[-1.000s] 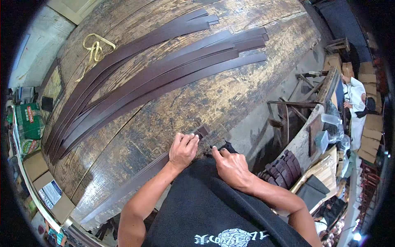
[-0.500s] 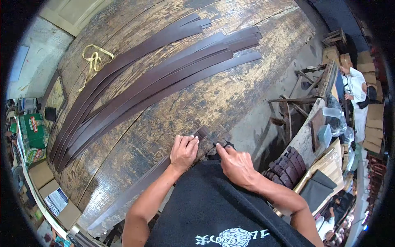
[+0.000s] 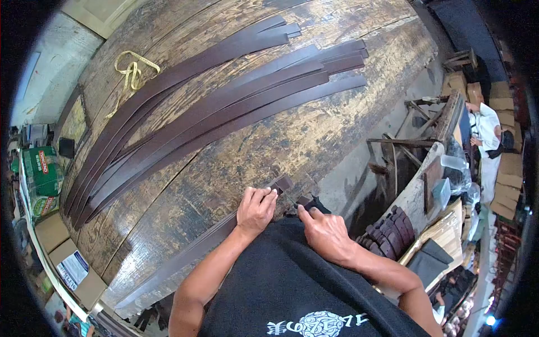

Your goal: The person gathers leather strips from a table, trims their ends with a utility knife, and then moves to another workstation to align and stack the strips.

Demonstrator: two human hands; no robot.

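My left hand (image 3: pixel 256 210) presses down near the end of a long dark brown strap (image 3: pixel 196 247) lying along the table's near edge, its fingers bent together on it. Just beyond the fingertips is the strap's dark end (image 3: pixel 282 184). To the right, my right hand (image 3: pixel 328 232) is closed around a small dark object (image 3: pixel 306 203), too small to name, with the index finger along it. Two bundles of brown straps lie farther off, an upper one (image 3: pixel 185 70) and a lower one (image 3: pixel 224 104). Left of them is a yellow measuring tape (image 3: pixel 133 70).
The worn wooden table (image 3: pixel 264 146) fills the middle. Rolled dark straps (image 3: pixel 388 233) sit on a bench at the right, near plastic bags (image 3: pixel 456 168). A person in white (image 3: pixel 488 132) is farther right. Green packaging (image 3: pixel 44 174) and a cardboard box (image 3: pixel 81 275) stand at the left.
The right hand and its dark object have shifted slightly right and down, away from the strap's end. The view has moved a little; the left hand stays on the strap.
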